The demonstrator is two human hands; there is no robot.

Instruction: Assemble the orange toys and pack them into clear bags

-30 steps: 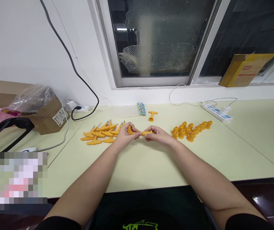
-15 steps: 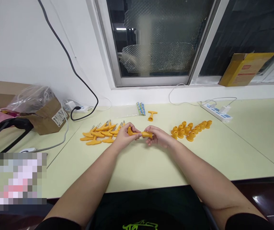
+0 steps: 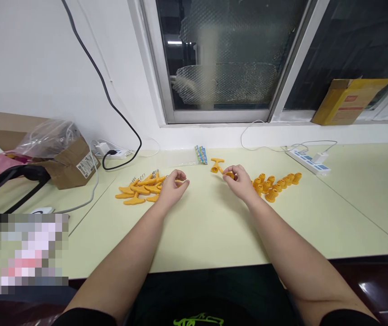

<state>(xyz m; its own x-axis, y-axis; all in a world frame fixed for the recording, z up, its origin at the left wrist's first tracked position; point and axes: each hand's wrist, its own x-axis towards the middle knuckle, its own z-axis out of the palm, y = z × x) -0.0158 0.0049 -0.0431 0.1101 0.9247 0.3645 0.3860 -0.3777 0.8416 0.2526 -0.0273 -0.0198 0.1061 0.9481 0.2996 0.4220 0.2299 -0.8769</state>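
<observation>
My right hand is closed around an orange plastic corkscrew, mostly hidden by the fingers. Just behind it, another orange T-handled corkscrew rests on the table with its bell-shaped end toward me. My left hand hovers with fingers curved and apart, seemingly holding nothing. Beside it on the left lies a pile of orange T-shaped handles with metal spirals pointing away from me. To the right of my right hand stand several orange bell-shaped sleeves, grouped in rows.
Small colourful packets lie toward the wall. A power strip sits at the back right, a cardboard box at the left. A black cable hangs down the wall. A yellow carton leans at the window.
My hands have moved apart. The left let go of the orange corkscrew; the right carried it away from me and to the right, toward the one lying on the table.
</observation>
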